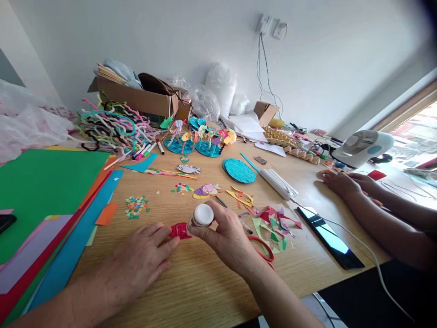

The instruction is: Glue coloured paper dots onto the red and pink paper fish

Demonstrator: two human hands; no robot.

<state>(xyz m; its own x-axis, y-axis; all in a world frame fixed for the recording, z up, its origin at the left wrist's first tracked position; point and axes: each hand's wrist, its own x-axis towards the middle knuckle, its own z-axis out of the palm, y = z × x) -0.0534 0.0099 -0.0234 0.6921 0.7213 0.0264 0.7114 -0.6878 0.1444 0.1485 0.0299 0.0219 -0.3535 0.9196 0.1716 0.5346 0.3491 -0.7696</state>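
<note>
My right hand (229, 234) is closed around a small glue bottle (204, 215) with a round white end facing up. The bottle is tipped down over a small red paper piece (180, 230), which bears a wet-looking line of glue. My left hand (146, 250) lies flat on the table, fingers stretched out, its fingertips holding down the left edge of the red paper. Just beyond are pink, purple and yellow paper fish (206, 190). Orange-handled scissors (264, 248) and a pen (244, 223) lie by my right hand, partly hidden.
Coloured paper sheets (44, 182) cover the left side. Paper confetti (136, 206), scraps (273, 223), blue discs (239, 170) and a white power strip (278, 183) lie around. A phone (329, 237) and another person's hands (343, 186) are at the right, near a fan (363, 148).
</note>
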